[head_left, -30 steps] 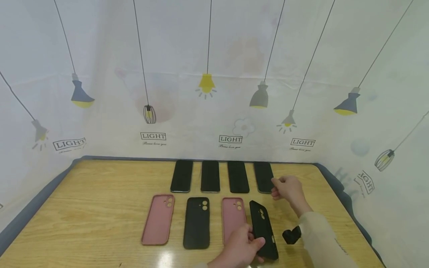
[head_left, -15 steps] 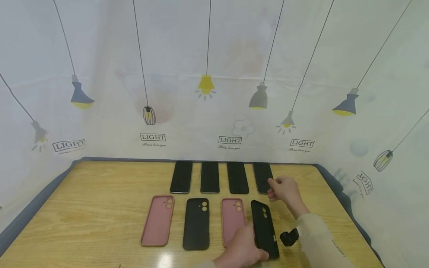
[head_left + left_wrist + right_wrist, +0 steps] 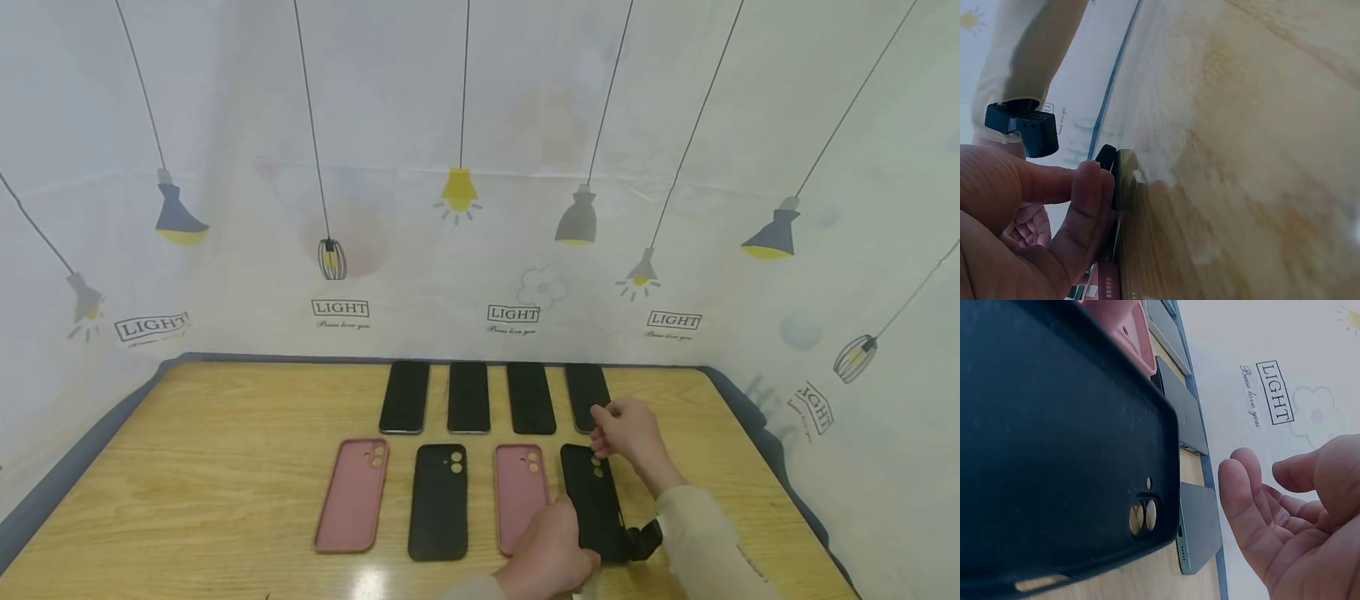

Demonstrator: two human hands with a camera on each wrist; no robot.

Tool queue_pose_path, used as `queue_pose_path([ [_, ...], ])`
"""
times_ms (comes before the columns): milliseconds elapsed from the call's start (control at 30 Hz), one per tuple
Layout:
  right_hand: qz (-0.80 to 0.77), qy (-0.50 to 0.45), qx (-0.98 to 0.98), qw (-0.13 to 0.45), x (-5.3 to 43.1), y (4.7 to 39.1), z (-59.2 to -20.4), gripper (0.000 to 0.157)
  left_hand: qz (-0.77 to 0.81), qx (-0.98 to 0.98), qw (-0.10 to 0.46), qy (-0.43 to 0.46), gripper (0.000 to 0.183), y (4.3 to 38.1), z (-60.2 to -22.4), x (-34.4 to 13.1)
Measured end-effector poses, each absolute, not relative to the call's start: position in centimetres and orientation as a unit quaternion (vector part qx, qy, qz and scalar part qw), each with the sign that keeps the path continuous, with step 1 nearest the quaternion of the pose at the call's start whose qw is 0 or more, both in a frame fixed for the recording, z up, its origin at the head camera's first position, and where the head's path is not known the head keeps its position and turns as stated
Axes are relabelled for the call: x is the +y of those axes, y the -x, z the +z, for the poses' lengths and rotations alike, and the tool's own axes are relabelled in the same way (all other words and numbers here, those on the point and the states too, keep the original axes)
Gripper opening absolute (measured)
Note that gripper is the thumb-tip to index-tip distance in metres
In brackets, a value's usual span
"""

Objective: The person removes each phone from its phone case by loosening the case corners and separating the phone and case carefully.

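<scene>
At the right end of the near row lies a black phone case (image 3: 592, 504), its inside facing up and its camera holes at the far end. My left hand (image 3: 551, 546) holds its near end; the left wrist view shows thumb and fingers (image 3: 1088, 200) pinching the edge, low over the wood. With fingers loosely bent and nothing in them, my right hand (image 3: 630, 433) hovers by the far right corner of the case, between it and the rightmost dark phone (image 3: 587, 393). The right wrist view has the case (image 3: 1054, 444) large in front.
Left of the held case lie a pink case (image 3: 520, 483), another black case (image 3: 438, 500) and a second pink case (image 3: 352, 496). Behind them, more dark phones (image 3: 468, 397) line the far edge of the wooden table (image 3: 225, 467). A black wrist camera (image 3: 642, 540) sits under the right sleeve.
The black case, tilted on its side edge before, now lies flatter, its inside turned up. The left hand has turned with it. My right hand has come slightly left and nearer the case.
</scene>
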State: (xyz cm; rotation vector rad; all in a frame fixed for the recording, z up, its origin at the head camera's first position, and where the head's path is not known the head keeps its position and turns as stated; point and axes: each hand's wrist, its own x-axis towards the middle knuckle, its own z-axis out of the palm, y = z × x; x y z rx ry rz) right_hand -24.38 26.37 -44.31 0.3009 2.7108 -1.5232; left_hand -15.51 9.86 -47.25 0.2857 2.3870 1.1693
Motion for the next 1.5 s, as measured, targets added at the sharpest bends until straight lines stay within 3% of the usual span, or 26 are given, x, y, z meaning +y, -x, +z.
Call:
queue_pose_path([
  [200, -0.481, -0.089, 0.872, 0.007, 26.0, 24.2, -44.5, 0.029, 0.426, 0.867, 0.231, -0.116, 0.070, 15.7, -47.7, 10.1],
  [467, -0.483, -0.081, 0.872, 0.006, 25.3, 23.8, -44.4, 0.029, 0.422, 0.867, 0.237, -0.117, 0.056, 15.8, -47.8, 10.1],
  [867, -0.467, -0.053, 0.883, 0.003, 24.4, 23.0, -44.4, 0.027, 0.462, 0.845, 0.229, -0.142, 0.069, 15.4, -46.4, 7.4],
  [933, -0.464, -0.045, 0.885, -0.003, 24.3, 22.9, -44.5, 0.026, 0.486, 0.831, 0.212, -0.167, 0.061, 15.3, -46.5, 6.3],
  [1067, -0.436, -0.017, 0.900, -0.017, 24.1, 22.6, -44.5, 0.024, 0.500, 0.823, 0.166, -0.212, 0.022, 15.4, -46.5, 4.0],
  [1133, -0.417, 0.000, 0.908, -0.026, 24.1, 22.4, -44.5, 0.022, 0.484, 0.835, 0.142, -0.218, 0.020, 15.5, -46.4, 2.9],
  [1300, -0.371, 0.045, 0.925, -0.074, 24.1, 22.1, -44.8, 0.020, 0.412, 0.881, 0.097, -0.212, 0.055, 15.8, -45.8, 0.2],
  [1500, -0.341, 0.095, 0.927, -0.127, 24.5, 21.9, -45.1, 0.023, 0.350, 0.911, 0.057, -0.212, 0.069, 16.7, -45.4, -2.6],
])
